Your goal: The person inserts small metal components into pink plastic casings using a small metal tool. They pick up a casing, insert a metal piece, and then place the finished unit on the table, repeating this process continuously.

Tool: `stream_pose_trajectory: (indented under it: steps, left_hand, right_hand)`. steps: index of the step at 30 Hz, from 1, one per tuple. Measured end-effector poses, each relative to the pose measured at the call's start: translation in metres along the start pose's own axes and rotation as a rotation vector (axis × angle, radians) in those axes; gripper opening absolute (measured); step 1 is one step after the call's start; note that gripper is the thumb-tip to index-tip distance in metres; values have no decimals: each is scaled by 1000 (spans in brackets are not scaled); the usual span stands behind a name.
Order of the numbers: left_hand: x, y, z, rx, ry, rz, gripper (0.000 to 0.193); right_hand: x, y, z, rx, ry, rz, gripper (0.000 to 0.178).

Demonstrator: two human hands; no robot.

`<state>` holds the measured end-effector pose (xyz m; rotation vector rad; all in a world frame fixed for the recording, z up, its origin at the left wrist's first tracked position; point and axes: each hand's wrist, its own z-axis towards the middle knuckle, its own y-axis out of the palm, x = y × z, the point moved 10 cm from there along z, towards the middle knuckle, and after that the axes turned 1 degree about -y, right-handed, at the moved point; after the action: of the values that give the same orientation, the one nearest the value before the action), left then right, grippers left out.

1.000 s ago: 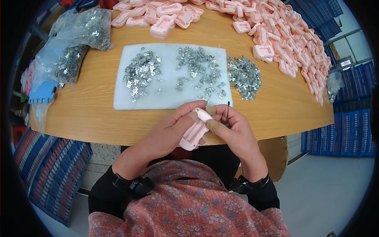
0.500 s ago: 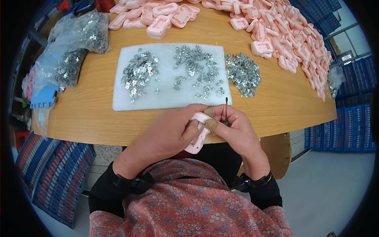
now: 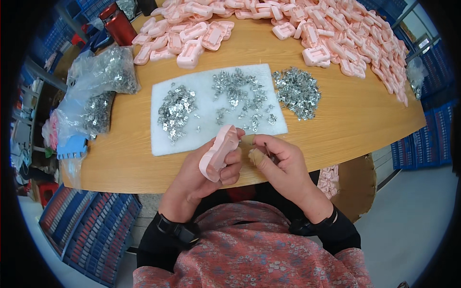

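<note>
My left hand (image 3: pixel 192 180) is closed around a pale pink plastic housing (image 3: pixel 219 154), tilted on its side with its hollow face toward the right. Close by its right edge is my right hand (image 3: pixel 290 168), with tan tape (image 3: pixel 258 157) on the thumb and index fingertips. A slim dark tool (image 3: pixel 269 152) lies in that hand, mostly hidden by the fingers. Beyond both hands is a white foam sheet (image 3: pixel 203 98), bearing one heap of small metal pieces (image 3: pixel 176 114) on its left and scattered pieces (image 3: pixel 237 89) on its right.
Another metal heap (image 3: pixel 297 92) lies on the wooden table (image 3: pixel 336 108) beside the foam. Pink housings (image 3: pixel 353 41) pile up along the far and right sides. Clear bags of metal parts (image 3: pixel 98 113) and a red bottle (image 3: pixel 117 26) stand left. A carton (image 3: pixel 357 187) sits below the table's right edge.
The housing has turned from lying open-side up to standing on its side, held now in my left hand. My right hand has drawn slightly away, and its tool has tipped down from upright.
</note>
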<state>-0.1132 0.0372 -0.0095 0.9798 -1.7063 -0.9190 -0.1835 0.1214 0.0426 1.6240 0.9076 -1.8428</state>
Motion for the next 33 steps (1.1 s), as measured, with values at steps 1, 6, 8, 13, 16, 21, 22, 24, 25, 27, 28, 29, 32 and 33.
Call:
stream_pose_trajectory:
  steps: [1,6,8,13,16,21,22,24,25,27,28,29,32,33]
  left_hand:
    - [-1,0,1,-4,-6,-6,35]
    - [-5,-1,2,-6,-34,-50,36]
    - [-5,-1,3,-16,-42,-51,36]
    - [-9,-1,1,17,-55,-40,35]
    - [-9,1,2,2,-53,1,34]
    - [-9,-6,2,55,-30,-26,35]
    - [-8,-6,3,56,-27,-17,35]
    - [-7,-5,4,84,-4,28,36]
    - [-5,-4,5,111,16,65,37]
    - [-1,-10,5,204,64,179,39]
    - [2,-16,3,269,93,257,40]
    - [5,-21,1,334,122,336,41]
    - [12,-19,6,342,201,251,40]
    - [15,-15,5,334,248,278,39]
  right_hand:
    - [0,3,1,3,-16,4,23]
    - [-11,6,3,9,-89,-73,24]
    - [-9,6,3,16,-38,-13,25]
    - [4,-3,9,58,1,39,27]
    - [6,-8,10,94,-9,34,27]
    - [-4,-3,6,40,-103,-85,20]
    - [-8,-1,6,26,-132,-132,20]
    - [-13,5,4,15,-188,-175,20]
    - [-16,7,2,19,-217,-171,22]
    - [-26,12,0,15,-331,-251,24]
    - [-34,15,-2,7,-417,-334,25]
    - [-41,19,-4,0,-504,-418,26]
    - [-49,23,-9,-3,-534,-348,31]
    - [-46,19,-8,-2,-473,-308,33]
